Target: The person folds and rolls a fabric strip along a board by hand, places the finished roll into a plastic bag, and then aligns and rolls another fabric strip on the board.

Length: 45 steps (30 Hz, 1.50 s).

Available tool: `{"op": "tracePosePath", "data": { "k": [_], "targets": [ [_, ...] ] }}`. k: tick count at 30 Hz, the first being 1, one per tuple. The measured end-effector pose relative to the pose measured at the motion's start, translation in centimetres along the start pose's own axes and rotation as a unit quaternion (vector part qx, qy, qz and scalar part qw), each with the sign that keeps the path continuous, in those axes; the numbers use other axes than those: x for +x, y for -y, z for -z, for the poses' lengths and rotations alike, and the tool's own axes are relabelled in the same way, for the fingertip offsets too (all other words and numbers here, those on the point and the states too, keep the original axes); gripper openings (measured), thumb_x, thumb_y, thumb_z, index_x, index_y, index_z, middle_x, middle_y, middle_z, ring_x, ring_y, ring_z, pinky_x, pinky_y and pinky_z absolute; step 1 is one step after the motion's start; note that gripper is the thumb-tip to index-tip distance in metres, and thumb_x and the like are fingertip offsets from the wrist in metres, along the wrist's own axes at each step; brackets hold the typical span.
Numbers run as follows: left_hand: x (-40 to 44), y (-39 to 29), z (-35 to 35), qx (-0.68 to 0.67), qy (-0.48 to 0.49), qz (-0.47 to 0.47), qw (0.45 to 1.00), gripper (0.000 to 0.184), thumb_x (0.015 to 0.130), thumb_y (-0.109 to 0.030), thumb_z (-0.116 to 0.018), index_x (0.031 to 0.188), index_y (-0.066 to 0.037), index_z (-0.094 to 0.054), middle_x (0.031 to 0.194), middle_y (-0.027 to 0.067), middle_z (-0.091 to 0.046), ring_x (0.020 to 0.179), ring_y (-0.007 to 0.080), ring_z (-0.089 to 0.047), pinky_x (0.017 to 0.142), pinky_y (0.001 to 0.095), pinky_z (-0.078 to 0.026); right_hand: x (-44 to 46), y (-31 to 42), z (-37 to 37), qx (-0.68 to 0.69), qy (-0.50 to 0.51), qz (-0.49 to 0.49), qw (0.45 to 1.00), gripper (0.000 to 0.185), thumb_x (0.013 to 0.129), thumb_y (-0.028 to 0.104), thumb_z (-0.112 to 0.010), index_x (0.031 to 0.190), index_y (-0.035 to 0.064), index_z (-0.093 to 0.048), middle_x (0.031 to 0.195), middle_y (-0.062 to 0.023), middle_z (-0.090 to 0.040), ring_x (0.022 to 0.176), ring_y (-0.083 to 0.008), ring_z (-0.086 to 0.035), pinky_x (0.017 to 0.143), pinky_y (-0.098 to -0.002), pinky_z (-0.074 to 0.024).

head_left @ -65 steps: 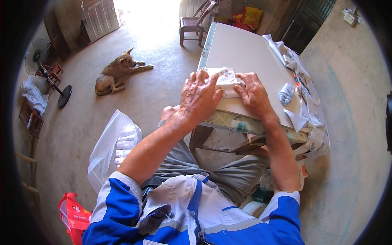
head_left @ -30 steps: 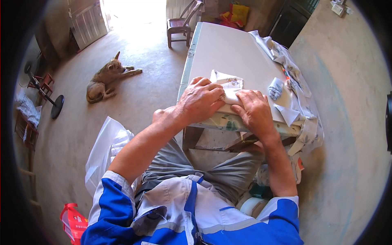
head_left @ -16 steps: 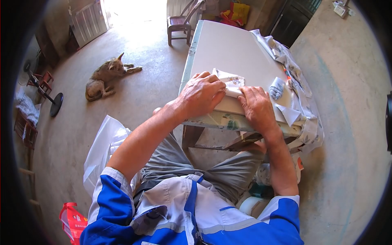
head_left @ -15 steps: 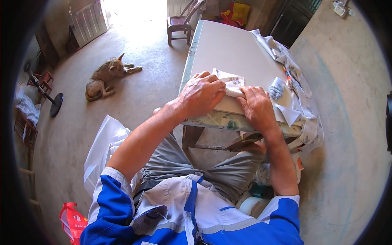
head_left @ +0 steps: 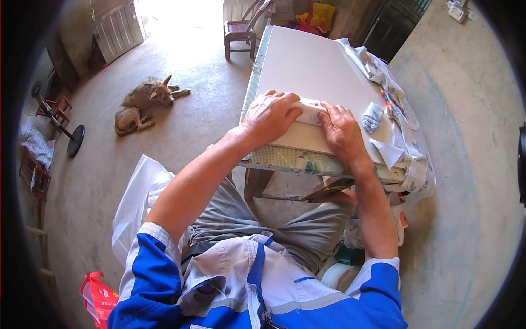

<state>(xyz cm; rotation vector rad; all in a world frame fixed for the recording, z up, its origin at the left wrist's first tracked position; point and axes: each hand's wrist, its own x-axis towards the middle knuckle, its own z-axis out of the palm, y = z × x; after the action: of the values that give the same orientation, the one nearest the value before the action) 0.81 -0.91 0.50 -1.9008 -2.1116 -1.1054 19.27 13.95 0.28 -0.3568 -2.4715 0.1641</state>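
Near: white plastic bag (head_left: 134,200) beside the person's leg; contents unclear. Left hand (head_left: 271,116) and right hand (head_left: 344,130) grasp opposite ends of a white printed cloth roll (head_left: 310,113), at the near part of the surface (head_left: 307,60). Rolling judged nearly complete: no flat flap visible; ends unfastened or not, cannot tell. Beyond, rightward: blue-speckled bundle (head_left: 372,118), then loose printed cloth (head_left: 413,137), unrolled.

Your white cloth roll (head_left: 309,112) has grey print; red and yellow bags (head_left: 318,18) show beyond the table's far edge (head_left: 296,30).
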Motion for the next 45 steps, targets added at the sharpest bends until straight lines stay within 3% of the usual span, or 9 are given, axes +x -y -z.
{"op": "tracePosePath", "data": {
  "k": [6, 8, 9, 11, 15, 18, 24, 34, 45],
  "targets": [
    [1.0, -0.6, -0.3, 0.093, 0.016, 0.091, 0.991, 0.042, 0.098, -0.033, -0.068, 0.126, -0.001, -0.068, 0.115, 0.0198, -0.074, 0.115, 0.0372, -0.066, 0.103, 0.0479, -0.050, 0.5, 0.4, -0.2, 0.010, 0.010, -0.094, 0.996, 0.037, 0.104, 0.026, -0.063, 0.133, 0.0028, -0.067, 0.116, -0.0199, -0.069, 0.108, -0.0384, -0.066, 0.096, -0.0489, -0.0520],
    [1.0, -0.7, -0.7, 0.143, -0.017, 0.104, 0.984, 0.043, 0.095, -0.032, -0.070, 0.128, -0.004, -0.068, 0.118, 0.0174, -0.073, 0.119, 0.0353, -0.065, 0.104, 0.0469, -0.050, 0.7, 0.5, -0.5, -0.011, -0.044, -0.050, 0.998, 0.035, 0.103, 0.027, -0.064, 0.131, 0.0061, -0.070, 0.118, -0.0177, -0.069, 0.111, -0.0364, -0.065, 0.096, -0.0476, -0.0518],
    [0.9, -0.5, -0.8, 0.145, -0.050, 0.071, 0.986, 0.040, 0.095, -0.030, -0.070, 0.126, -0.005, -0.069, 0.119, 0.0156, -0.072, 0.119, 0.0340, -0.064, 0.104, 0.0462, -0.050, 0.7, 0.6, -0.6, -0.021, -0.072, -0.028, 0.997, 0.034, 0.103, 0.027, -0.065, 0.129, 0.0077, -0.071, 0.119, -0.0166, -0.068, 0.112, -0.0355, -0.065, 0.096, -0.0469, -0.0518],
    [0.8, -0.3, -1.0, 0.149, -0.115, 0.003, 0.982, 0.034, 0.095, -0.027, -0.070, 0.123, -0.008, -0.072, 0.120, 0.0121, -0.071, 0.121, 0.0313, -0.064, 0.104, 0.0448, -0.051, 0.7, 0.5, -0.9, -0.027, -0.028, -0.017, 0.999, 0.031, 0.102, 0.028, -0.066, 0.126, 0.0101, -0.074, 0.120, -0.0145, -0.069, 0.114, -0.0333, -0.064, 0.097, -0.0469, -0.0513],
    [0.5, 0.5, -1.5, 0.090, -0.036, -0.044, 0.994, 0.019, 0.098, -0.021, -0.066, 0.105, -0.008, -0.079, 0.116, 0.0078, -0.072, 0.115, 0.0288, -0.065, 0.104, 0.0426, -0.051, 0.7, 0.2, -0.9, -0.030, 0.022, -0.011, 0.999, 0.031, 0.100, 0.029, -0.068, 0.122, 0.0095, -0.076, 0.124, -0.0110, -0.070, 0.118, -0.0316, -0.063, 0.098, -0.0486, -0.0503],
    [0.5, 0.6, -0.6, 0.087, 0.005, -0.059, 0.994, 0.022, 0.095, -0.024, -0.070, 0.107, -0.009, -0.079, 0.115, 0.0089, -0.073, 0.115, 0.0297, -0.066, 0.104, 0.0426, -0.051, 0.2, 0.6, 0.1, -0.061, 0.027, 0.034, 0.997, 0.032, 0.100, 0.028, -0.068, 0.123, 0.0071, -0.075, 0.129, -0.0101, -0.070, 0.123, -0.0314, -0.062, 0.100, -0.0498, -0.0491],
    [-1.4, -0.8, 0.8, 0.056, 0.020, -0.053, 0.997, 0.029, 0.089, -0.029, -0.076, 0.109, -0.009, -0.078, 0.116, 0.0105, -0.073, 0.115, 0.0310, -0.066, 0.105, 0.0440, -0.050, -1.1, 1.7, 1.7, -0.034, 0.070, 0.029, 0.997, 0.036, 0.097, 0.024, -0.072, 0.126, 0.0038, -0.072, 0.130, -0.0132, -0.070, 0.124, -0.0328, -0.062, 0.103, -0.0471, -0.0478],
    [-1.2, -0.4, 1.0, 0.072, 0.016, -0.100, 0.992, 0.029, 0.097, -0.030, -0.073, 0.116, -0.008, -0.075, 0.111, 0.0112, -0.076, 0.112, 0.0302, -0.068, 0.102, 0.0430, -0.052, -1.2, 2.4, 2.1, -0.050, 0.073, 0.031, 0.996, 0.035, 0.100, 0.022, -0.066, 0.128, 0.0017, -0.070, 0.128, -0.0112, -0.065, 0.122, -0.0319, -0.060, 0.099, -0.0484, -0.0482],
    [0.6, 0.7, 0.8, -0.011, 0.005, -0.001, 1.000, 0.034, 0.103, -0.036, -0.064, 0.117, -0.006, -0.073, 0.108, 0.0188, -0.076, 0.110, 0.0365, -0.069, 0.097, 0.0466, -0.053, 1.3, 0.3, 0.7, -0.014, 0.042, 0.012, 0.999, 0.031, 0.105, 0.024, -0.060, 0.125, 0.0021, -0.070, 0.119, -0.0175, -0.072, 0.114, -0.0383, -0.065, 0.096, -0.0509, -0.0514]
  ]
}}
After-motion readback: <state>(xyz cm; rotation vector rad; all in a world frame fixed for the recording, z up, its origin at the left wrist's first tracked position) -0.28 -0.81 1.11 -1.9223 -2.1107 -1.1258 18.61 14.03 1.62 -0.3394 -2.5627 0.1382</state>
